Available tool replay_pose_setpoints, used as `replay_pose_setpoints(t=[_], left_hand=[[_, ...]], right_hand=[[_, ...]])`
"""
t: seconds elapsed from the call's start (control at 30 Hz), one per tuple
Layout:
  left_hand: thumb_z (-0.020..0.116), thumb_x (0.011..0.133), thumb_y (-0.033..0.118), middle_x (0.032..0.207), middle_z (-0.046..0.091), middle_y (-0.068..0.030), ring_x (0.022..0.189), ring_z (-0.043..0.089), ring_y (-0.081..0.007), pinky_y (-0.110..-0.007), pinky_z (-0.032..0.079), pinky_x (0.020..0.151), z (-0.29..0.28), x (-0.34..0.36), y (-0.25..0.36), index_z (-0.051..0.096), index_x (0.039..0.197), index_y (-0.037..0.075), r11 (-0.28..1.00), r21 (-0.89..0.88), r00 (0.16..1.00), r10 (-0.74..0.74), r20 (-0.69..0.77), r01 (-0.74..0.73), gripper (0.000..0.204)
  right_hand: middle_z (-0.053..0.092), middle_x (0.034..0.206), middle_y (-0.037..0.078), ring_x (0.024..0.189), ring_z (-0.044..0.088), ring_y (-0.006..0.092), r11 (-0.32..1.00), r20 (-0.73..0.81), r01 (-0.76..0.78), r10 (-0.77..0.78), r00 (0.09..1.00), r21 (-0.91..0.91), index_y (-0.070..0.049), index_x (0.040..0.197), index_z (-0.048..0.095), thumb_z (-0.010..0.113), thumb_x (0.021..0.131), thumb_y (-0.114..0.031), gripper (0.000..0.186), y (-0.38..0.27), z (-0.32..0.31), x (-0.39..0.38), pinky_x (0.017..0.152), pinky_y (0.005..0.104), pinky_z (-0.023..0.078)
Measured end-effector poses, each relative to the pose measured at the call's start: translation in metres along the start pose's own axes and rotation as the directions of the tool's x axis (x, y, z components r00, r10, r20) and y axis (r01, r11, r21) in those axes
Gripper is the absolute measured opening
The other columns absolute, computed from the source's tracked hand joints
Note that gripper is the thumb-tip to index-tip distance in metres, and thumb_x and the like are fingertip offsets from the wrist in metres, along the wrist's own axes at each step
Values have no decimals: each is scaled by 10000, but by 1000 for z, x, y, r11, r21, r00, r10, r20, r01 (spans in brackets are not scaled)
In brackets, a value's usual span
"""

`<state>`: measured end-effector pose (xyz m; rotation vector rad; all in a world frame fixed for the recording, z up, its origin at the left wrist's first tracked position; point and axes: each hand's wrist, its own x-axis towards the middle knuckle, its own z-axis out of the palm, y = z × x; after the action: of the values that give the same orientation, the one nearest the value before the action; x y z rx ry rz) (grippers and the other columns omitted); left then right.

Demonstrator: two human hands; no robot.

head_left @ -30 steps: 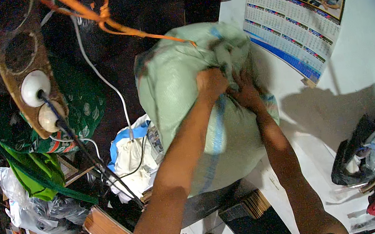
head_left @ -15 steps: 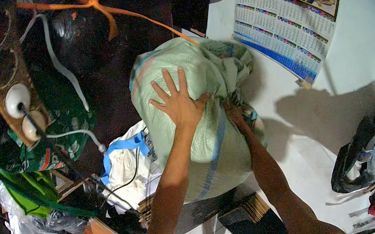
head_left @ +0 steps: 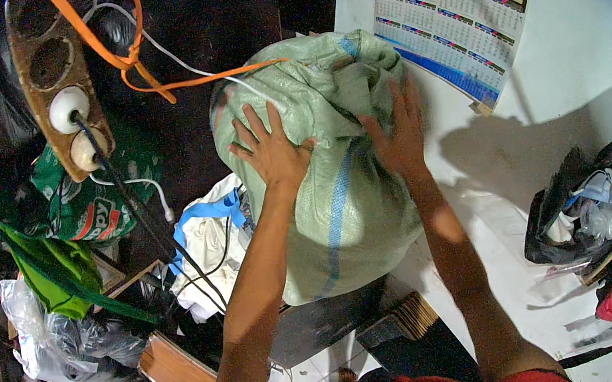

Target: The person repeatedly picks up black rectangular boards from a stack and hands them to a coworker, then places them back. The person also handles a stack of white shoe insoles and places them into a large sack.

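Observation:
A large, bulging pale green woven sack (head_left: 327, 220) with a blue stripe stands in front of me on a dark support. My left hand (head_left: 275, 151) lies on its upper left side, fingers spread. On its upper right side rests my right hand (head_left: 400, 131), also with fingers apart, slightly blurred. The sack's top is bunched in folds between and beyond my hands. An orange strap (head_left: 222, 75), knotted near its hanging part, runs to the sack's top.
Left of the sack hangs a wooden board (head_left: 54, 87) with bulb sockets and cables. White cloth with a blue band (head_left: 209, 239) lies beside the sack. A calendar (head_left: 449, 29) hangs on the white wall. At right sits a black plastic bag (head_left: 570, 220); folded cardboard (head_left: 414, 327) stands below.
My right hand has come up from the sack's right side and now lies open on its upper part. The sack's top has shifted and folded over. The orange strap hangs slacker.

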<state>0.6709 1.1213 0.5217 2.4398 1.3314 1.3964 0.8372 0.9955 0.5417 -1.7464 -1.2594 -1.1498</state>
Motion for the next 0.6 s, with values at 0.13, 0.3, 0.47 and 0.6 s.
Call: replay_pose_setpoints(t=[0.13, 0.3, 0.47, 0.6], left_hand=[[751, 604, 436, 1466, 104, -182, 1341, 73, -410, -651, 71, 1003, -11, -7, 7, 203, 1409, 137, 989, -147, 996, 17, -92, -30, 1018], [655, 711, 438, 1477, 145, -118, 1347, 99, -384, -657, 61, 999, -14, -5, 16, 286, 1385, 170, 955, -21, 955, 296, -24, -296, 814], [628, 722, 451, 1465, 182, -117, 1347, 115, -365, -645, 47, 1010, 13, 0, 38, 343, 1359, 180, 939, -33, 937, 345, 50, -343, 748], [617, 710, 488, 1462, 178, -119, 1346, 104, -362, -636, 14, 1016, 20, -3, 44, 349, 1353, 180, 947, 47, 947, 312, 77, -316, 762]], right_hand=[[276, 1403, 213, 1284, 248, 424, 999, 346, 26, -9, 938, -45, -116, 1355, 332, 489, 846, -443, 625, 17, 66, 70, 1047, 501, 221], [311, 1389, 201, 1279, 293, 378, 933, 530, -207, 20, 848, 295, -112, 1355, 338, 431, 876, -446, 591, 66, 178, 40, 1059, 443, 237], [350, 1361, 216, 1276, 308, 363, 901, 471, -247, 54, 881, 357, -57, 1341, 345, 450, 892, -352, 547, 81, 203, 19, 1076, 413, 211], [321, 1383, 207, 1281, 307, 348, 932, 645, -205, -38, 763, 298, -76, 1354, 334, 466, 879, -384, 581, 73, 172, 19, 1071, 404, 222]])
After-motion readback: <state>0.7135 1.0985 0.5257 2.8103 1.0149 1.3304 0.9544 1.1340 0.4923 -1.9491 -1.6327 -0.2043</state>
